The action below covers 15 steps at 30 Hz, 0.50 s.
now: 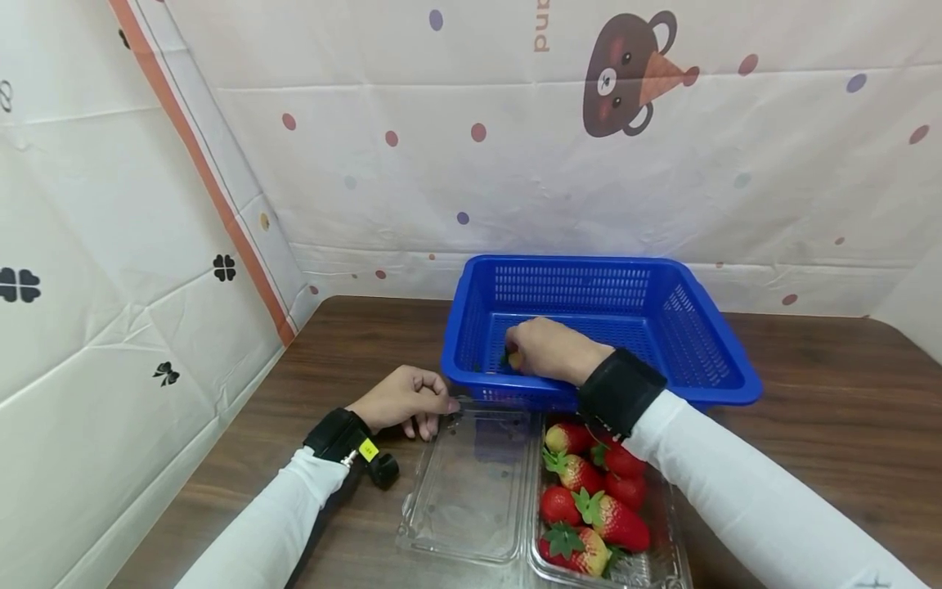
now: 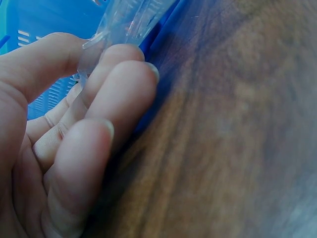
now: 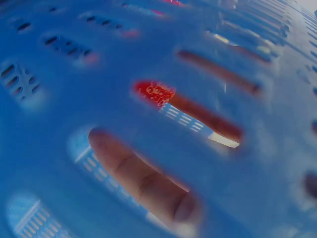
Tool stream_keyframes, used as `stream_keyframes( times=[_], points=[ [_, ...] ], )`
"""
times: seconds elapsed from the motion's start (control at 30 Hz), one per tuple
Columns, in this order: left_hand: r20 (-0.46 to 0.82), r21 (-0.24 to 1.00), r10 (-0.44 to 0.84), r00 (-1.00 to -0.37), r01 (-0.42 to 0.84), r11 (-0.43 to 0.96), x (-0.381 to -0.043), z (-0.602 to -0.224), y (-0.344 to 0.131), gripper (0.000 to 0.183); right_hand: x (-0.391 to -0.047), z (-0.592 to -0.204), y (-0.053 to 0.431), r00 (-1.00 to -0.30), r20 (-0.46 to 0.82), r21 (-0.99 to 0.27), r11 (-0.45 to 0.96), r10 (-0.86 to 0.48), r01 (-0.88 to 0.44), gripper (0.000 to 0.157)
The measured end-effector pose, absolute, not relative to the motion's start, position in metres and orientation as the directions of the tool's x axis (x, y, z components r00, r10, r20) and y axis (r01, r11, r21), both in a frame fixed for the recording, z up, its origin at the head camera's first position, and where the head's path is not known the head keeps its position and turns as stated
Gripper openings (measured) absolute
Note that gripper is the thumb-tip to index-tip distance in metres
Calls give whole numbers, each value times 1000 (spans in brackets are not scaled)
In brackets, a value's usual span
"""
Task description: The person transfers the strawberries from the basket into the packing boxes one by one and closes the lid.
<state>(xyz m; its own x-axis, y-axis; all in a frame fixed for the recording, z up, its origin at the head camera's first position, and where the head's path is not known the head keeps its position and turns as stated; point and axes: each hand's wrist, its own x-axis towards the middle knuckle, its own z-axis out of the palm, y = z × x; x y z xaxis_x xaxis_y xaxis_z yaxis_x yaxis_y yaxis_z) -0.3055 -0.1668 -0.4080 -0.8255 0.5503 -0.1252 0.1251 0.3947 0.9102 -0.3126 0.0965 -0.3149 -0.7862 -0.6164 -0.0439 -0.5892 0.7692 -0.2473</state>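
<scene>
My right hand (image 1: 555, 350) reaches over the near wall of a blue plastic basket (image 1: 574, 262) and grips a strawberry (image 1: 514, 360) low inside it. Only a pale bit and some green leaf show past the fingers. Through the basket slots in the right wrist view, the red strawberry (image 3: 154, 93) and a finger (image 3: 141, 181) appear. My left hand (image 1: 403, 401) pinches the far left corner of a clear plastic lid (image 1: 471, 491), at the thumb and fingers in the left wrist view. Joined to it, the clear box (image 1: 666, 556) holds several red strawberries (image 1: 618, 519) with green leaves.
The brown wooden table (image 1: 824, 384) carries everything. Behind it hangs a pale printed cloth (image 1: 353, 188), and another cloth wall (image 1: 81, 368) stands to the left. The basket's near rim stands right behind the box and lid.
</scene>
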Motion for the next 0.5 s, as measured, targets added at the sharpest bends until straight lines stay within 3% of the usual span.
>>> stream_keyframes(
  times=[0.23, 0.5],
  points=[
    [-133, 905, 545, -828, 123, 407, -305, -407, -167, 33, -311, -314, 98, -788, 39, -247, 758, -614, -604, 11],
    [-131, 904, 545, -828, 125, 408, -305, -408, -167, 33, -308, -313, 105, -792, 101, -257, 753, -602, -605, 21]
  ],
)
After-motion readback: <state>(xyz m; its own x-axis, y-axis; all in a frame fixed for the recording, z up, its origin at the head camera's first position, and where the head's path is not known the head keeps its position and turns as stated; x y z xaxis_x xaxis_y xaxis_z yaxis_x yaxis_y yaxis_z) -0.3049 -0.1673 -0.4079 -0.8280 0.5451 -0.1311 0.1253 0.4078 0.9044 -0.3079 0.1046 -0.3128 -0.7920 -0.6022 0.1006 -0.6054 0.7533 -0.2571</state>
